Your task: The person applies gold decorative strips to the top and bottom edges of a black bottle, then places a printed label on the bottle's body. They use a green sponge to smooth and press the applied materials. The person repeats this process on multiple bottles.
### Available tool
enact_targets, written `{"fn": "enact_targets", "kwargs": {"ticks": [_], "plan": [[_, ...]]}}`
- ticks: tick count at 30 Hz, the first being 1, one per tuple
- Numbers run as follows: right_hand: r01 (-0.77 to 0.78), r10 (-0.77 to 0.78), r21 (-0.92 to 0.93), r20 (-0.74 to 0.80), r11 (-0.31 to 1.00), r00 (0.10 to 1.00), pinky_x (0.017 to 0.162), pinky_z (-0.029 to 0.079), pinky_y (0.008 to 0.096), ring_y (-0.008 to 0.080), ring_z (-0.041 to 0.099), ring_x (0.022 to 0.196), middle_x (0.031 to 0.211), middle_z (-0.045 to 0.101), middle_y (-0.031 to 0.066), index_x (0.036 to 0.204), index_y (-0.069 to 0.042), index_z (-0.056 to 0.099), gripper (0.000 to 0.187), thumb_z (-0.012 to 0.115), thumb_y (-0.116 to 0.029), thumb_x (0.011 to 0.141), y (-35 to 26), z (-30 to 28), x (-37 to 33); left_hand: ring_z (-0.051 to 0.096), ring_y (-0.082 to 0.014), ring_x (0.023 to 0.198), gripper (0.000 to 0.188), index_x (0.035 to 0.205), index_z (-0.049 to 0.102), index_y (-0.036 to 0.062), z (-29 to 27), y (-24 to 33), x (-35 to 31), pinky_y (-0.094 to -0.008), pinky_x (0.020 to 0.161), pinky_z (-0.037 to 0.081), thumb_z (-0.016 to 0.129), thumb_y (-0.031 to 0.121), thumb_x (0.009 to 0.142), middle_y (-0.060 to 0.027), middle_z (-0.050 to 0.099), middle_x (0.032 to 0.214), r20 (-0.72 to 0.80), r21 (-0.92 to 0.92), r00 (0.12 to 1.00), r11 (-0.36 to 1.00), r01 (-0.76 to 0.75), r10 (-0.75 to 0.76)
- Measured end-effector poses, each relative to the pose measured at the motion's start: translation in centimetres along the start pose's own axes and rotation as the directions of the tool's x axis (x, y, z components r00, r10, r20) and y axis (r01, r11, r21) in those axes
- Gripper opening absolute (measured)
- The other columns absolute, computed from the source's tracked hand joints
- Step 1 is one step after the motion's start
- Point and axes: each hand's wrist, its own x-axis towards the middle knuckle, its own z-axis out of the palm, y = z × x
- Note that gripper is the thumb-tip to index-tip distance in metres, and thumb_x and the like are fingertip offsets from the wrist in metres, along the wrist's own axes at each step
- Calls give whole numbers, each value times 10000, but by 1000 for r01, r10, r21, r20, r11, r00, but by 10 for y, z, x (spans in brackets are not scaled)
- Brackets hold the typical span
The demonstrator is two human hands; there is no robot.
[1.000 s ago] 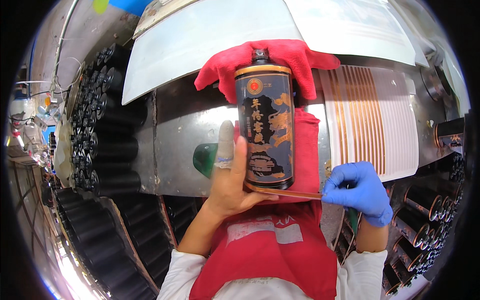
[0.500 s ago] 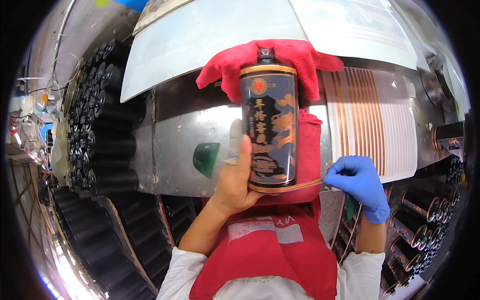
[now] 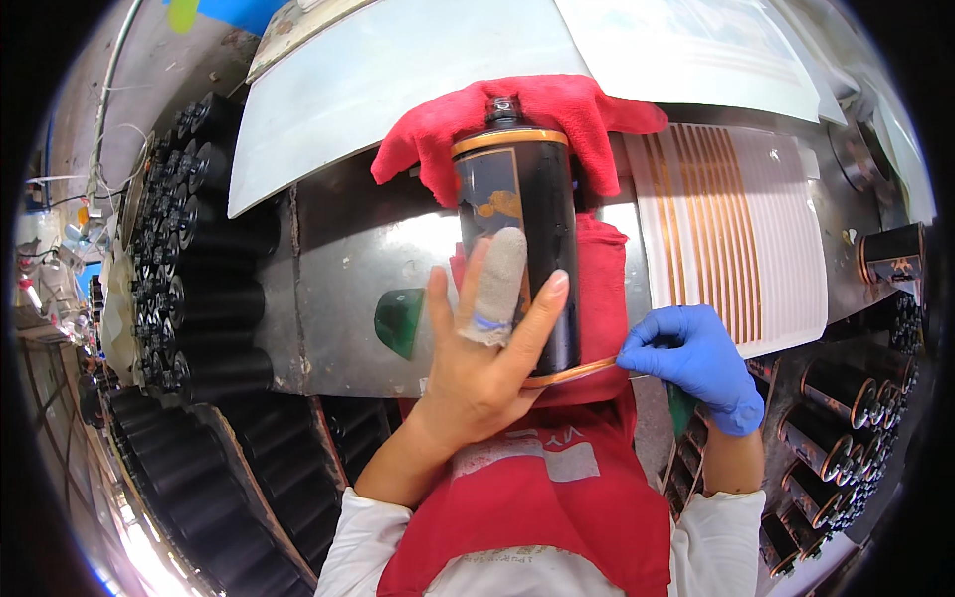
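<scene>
A black cylindrical bottle (image 3: 549,229) with a gold band near its neck lies on a red cloth (image 3: 600,279), its neck pointing away from me. My left hand (image 3: 487,348) lies over the lower part of the bottle, fingers spread; one finger wears a grey cloth cover. From the bottle's near end a thin gold strip (image 3: 587,372) stretches to the right. Its free end is pinched between thumb and forefinger of my right hand (image 3: 686,358), gloved in blue. Left of the bottle sits a dark green translucent piece (image 3: 398,320). Part of the bottle's label is hidden under my left hand.
A white sheet (image 3: 796,249) with several gold strips lies to the right on the metal table (image 3: 338,259). Black bottles (image 3: 214,298) stand in rows at the left. Decorated bottles (image 3: 838,390) crowd the lower right. Pale boards (image 3: 428,75) lie at the far side.
The bottle has rolled, turning its label leftward and showing plain black. My left hand has moved from its side onto its top, fingers spreading. My right hand shifted slightly left with the strip.
</scene>
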Motion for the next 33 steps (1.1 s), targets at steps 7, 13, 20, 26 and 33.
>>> {"fn": "enact_targets", "kwargs": {"ticks": [7,13,20,26,33], "plan": [[99,-97,-12,114,995,989,584,457,204,54,550,615,683,620,24,813,5,680,136,723,-108,750,-9,15,0,363,-511,1221,987,1372,280,-51,36,-27,-38,-517,997,306,801,365,645,-333,349,1338,-180,-453,970,889,65,-162],[132,-130,-16,112,991,985,576,452,206,54,544,614,684,616,22,819,8,680,154,722,-127,756,-9,13,-2,313,-498,1264,986,1390,284,-2,27,-18,-31,-554,1044,190,779,432,655,-324,311,1372,-238,-431,962,902,18,-133],[113,-112,-1,94,994,989,569,451,205,52,538,608,676,614,20,820,13,680,164,717,-136,763,-3,18,9,474,-392,1185,1059,1388,142,-97,4,-6,-6,-456,1026,301,788,347,677,-312,485,1230,-104,-60,994,998,13,-19],[173,-179,55,137,983,974,537,430,199,41,510,578,645,601,15,810,13,678,165,714,-142,769,-14,35,5,396,-465,1196,1110,1376,113,-133,32,-23,-34,-458,986,329,786,386,662,-321,349,1332,-2,-722,938,649,238,-346],[166,-163,-21,80,986,983,524,422,200,35,496,563,630,595,10,808,21,674,171,709,-143,773,-13,33,2,193,-487,1323,1052,1389,226,-67,11,-9,-19,-583,1053,102,767,458,655,-344,266,1379,-163,-403,983,915,16,-89]]}}
